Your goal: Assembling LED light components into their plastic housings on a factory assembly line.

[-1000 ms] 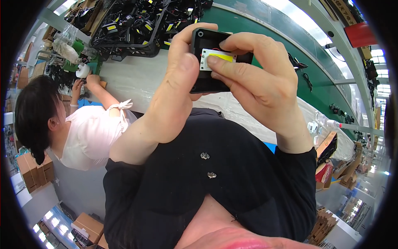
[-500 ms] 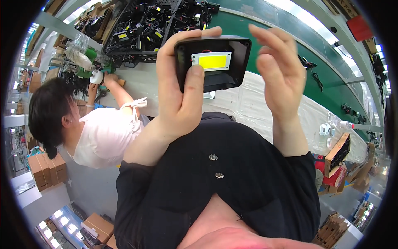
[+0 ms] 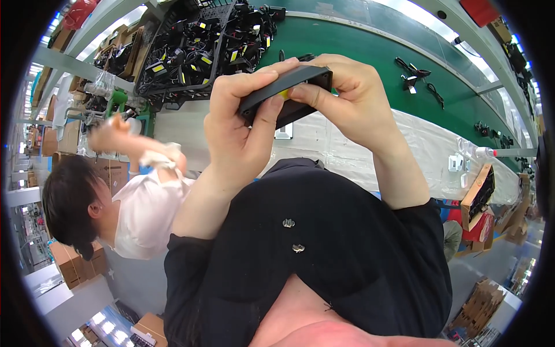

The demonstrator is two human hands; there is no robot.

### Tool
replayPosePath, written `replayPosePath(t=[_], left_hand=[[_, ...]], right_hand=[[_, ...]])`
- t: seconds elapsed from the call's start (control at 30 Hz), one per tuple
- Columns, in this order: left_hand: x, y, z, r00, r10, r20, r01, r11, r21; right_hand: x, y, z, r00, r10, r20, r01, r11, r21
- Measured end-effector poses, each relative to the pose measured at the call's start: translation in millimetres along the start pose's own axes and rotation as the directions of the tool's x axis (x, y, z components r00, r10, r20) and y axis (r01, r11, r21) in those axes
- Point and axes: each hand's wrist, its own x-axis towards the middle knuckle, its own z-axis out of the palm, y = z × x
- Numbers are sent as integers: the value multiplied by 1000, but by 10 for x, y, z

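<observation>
A black rectangular lamp housing [image 3: 292, 79] is held up in front of my chest, tilted so its open face shows only in part. Inside it a sliver of the yellow LED panel [image 3: 283, 93] is visible between my two thumbs. My left hand [image 3: 234, 127] grips the left end, fingers along the top edge and thumb at the panel. On the other end, my right hand [image 3: 358, 104] is closed round the housing, its thumb pressing inside near the panel. The fingers behind the housing are partly hidden.
Black crates [image 3: 185, 55] full of cabled lamps stand at the far left. Loose black cables [image 3: 413, 72] lie on the green bench surface [image 3: 347, 46]. A co-worker in a pale top [image 3: 153, 214] works close on my left. A wood-edged box [image 3: 477, 196] stands at right.
My right hand has come left and taken hold of the housing, which was in my left hand alone. The housing has tilted. The co-worker's arm has moved, blurred.
</observation>
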Motion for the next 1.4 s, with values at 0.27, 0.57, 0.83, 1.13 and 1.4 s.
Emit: replayPosePath(t=[0.27, 0.57, 0.83, 1.13, 1.4], left_hand=[[-50, -472, -33, 933, -357, -36, 358, 932, 47], [480, -1932, -2096, 909, 142, -393, 321, 363, 875], [-139, -1655, -999, 830, -337, -446, 524, 746, 411], [-1256, -1372, -490, 504, -796, -335, 861, 432, 268], [-1021, -1389, -461, 409, -878, -250, 913, 392, 114]], right_hand=[[-174, 249, -180, 928, 344, 142, -306, 922, -238], [-447, 1251, -244, 719, 621, 312, -499, 774, -390], [182, 2625, 97, 539, 770, 342, -654, 638, -405], [1734, 4010, 995, 478, 878, -15, -841, 452, -296], [1156, 3930, 271, 492, 868, -69, -864, 497, 82]])
